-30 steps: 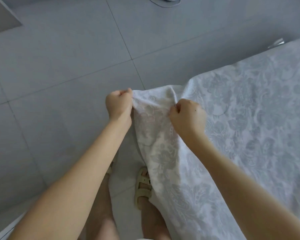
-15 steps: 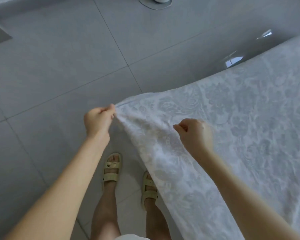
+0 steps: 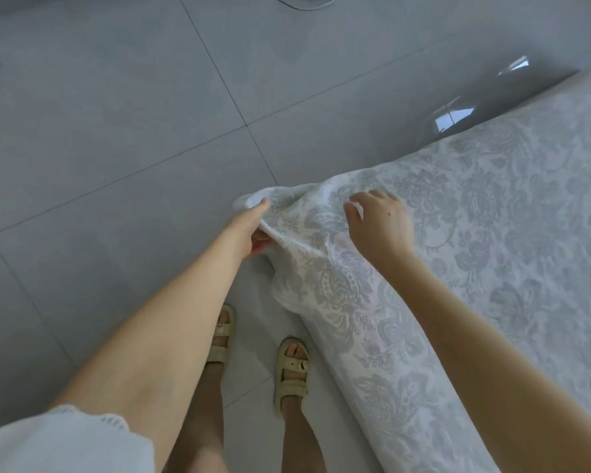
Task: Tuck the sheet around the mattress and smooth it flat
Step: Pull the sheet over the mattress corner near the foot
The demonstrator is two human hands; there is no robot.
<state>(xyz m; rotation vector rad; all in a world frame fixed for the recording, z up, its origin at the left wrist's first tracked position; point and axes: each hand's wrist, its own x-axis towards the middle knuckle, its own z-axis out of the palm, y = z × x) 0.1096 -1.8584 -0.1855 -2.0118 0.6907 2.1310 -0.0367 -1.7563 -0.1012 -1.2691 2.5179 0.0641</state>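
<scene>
Left grip point(image 3: 249, 230) is closed on the bunched corner point(image 3: 287, 213) of the sheet point(image 3: 492, 233): the thumb lies along the top of the fold and the fingers curl beneath it, holding it just off the edge of the bed and above the floor point(image 3: 116, 131). Right grip point(image 3: 381, 227) is open, fingers loosely spread, palm down over the sheet just beside the gathered corner; whether the fingertips touch the cloth cannot be told. The sheet is white with a grey floral pattern. It lies fairly flat across the bed at the right and hangs down the near side, with the mattress hidden under it. Folds gather only at the corner between the two hands. Below, the person's feet stand on grey floor tiles in beige sandals point(image 3: 292, 370), close to the hanging side of the sheet. A white garment with a scalloped hem point(image 3: 65, 442) shows at the lower left.
</scene>
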